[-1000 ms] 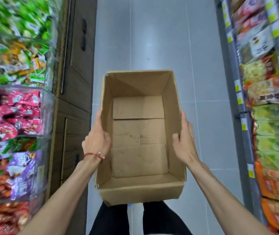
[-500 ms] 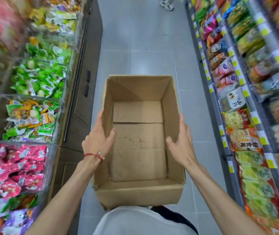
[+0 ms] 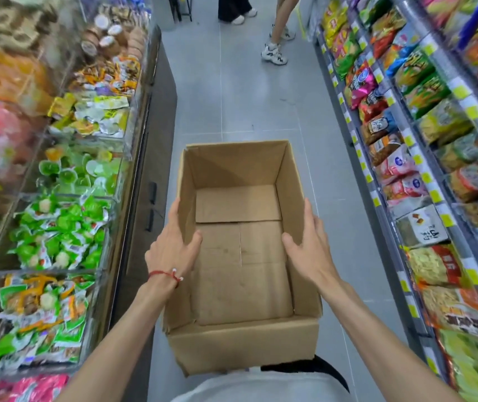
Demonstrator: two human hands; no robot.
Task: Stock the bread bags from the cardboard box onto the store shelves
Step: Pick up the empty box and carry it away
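**Empty cardboard box held in the snack aisle**

We hold the cardboard box (image 3: 243, 256) in front of our body, open side up, over the grey tiled floor (image 3: 232, 97) of the aisle. Our left hand (image 3: 172, 245) clamps the box's left wall, fingers outside and thumb hooked over the rim into the inside. A red string bracelet (image 3: 165, 274) circles that wrist. Our right hand (image 3: 308, 245) grips the right wall the same way, thumb inside, fingers along the outer face. Inside the box we see only its bare bottom flaps; no bread bags are in it, and we cannot pick any out on the shelves.

To our left stand clear bins (image 3: 57, 236) of green, orange and pink wrapped snacks. To our right run store shelves (image 3: 423, 175) packed with snack bags, yellow price tags along their edges. Far up the aisle we see the legs and white sneakers (image 3: 274, 53) of a person, with another pair of legs just beside.
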